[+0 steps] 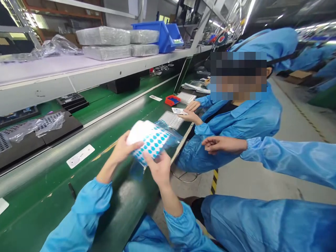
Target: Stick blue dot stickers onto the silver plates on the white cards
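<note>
Both hands hold a stack of dotted sheets point(153, 141) above the green bench point(115, 182), close to its right edge. The left hand point(123, 147) clamps the left side between thumb and fingers, thumb lying over the printed face. The right hand point(160, 168) pinches the near edge, its thumb on the blue dots. The stack is tilted, its printed face up toward the camera and its plain white end curving up at the far left. Its long axis seems to run from near left to far right, though the bend makes this hard to judge. Clear plastic point(174, 135) spreads out at its right. A white card point(80, 156) lies flat on the bench, left of the left hand. Farther off at right, a seated co-worker point(236, 115) holds a small white piece point(179, 111) near a red box point(172, 100).
</note>
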Tool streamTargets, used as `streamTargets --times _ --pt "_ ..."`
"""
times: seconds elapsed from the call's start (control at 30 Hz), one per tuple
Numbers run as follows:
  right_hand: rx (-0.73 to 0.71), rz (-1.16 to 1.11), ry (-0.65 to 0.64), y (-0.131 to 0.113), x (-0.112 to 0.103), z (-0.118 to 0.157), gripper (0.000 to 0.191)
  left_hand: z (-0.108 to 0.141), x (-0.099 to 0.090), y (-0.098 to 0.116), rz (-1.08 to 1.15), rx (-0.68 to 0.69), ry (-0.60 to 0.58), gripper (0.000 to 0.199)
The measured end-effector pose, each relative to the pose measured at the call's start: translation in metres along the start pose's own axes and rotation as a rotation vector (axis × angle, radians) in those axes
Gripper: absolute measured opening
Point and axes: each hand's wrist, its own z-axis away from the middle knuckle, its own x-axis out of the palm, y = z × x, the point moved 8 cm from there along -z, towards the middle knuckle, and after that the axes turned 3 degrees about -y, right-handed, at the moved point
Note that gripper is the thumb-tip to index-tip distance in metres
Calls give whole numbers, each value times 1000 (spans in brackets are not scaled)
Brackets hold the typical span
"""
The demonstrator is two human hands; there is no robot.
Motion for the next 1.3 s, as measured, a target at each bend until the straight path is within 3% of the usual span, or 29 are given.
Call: streamTargets --times 0.1,0.2,0.27,0.37,0.43,0.5,0.6,0.67,0.77,0.83,0.93,1.17,1.3 --pt "-249 220 -251 -54 48 29 54 70 -63 34 138 57 270 86" --pt "-375 204 -512 -63 74 67 60 170 -121 44 168 13 596 101" --pt "-241 6 -597 -34 77 83 60 243 -151 36 134 -78 779 105" --pt "189 -396 -488 42 73 91 63 347 -180 10 31 -276 981 90" --pt "446 -605 -358 88 70 92 66 403 -186 -4 -66 -405 1066 73" --pt "591 -702 -213 119 63 84 65 440 -181 -13 -133 -519 1082 61" --pt "653 -673 -47 146 50 60 42 461 -160 -17 -192 -627 972 51" --pt "657 -616 14 159 44 43 20 461 -147 -18 -213 -651 859 49" --pt "604 -556 77 166 37 19 6 459 -137 -22 -254 -692 729 52" --pt "545 -539 90 161 32 2 8 461 -135 -25 -284 -737 680 57" --pt "495 -534 54 145 29 -27 7 465 -136 -25 -291 -757 701 58" --pt "514 -492 -107 111 48 -114 7 474 -139 -21 -366 -802 762 57" --pt "376 -446 -85 78 37 -157 8 479 -137 -23 -452 -865 757 54"
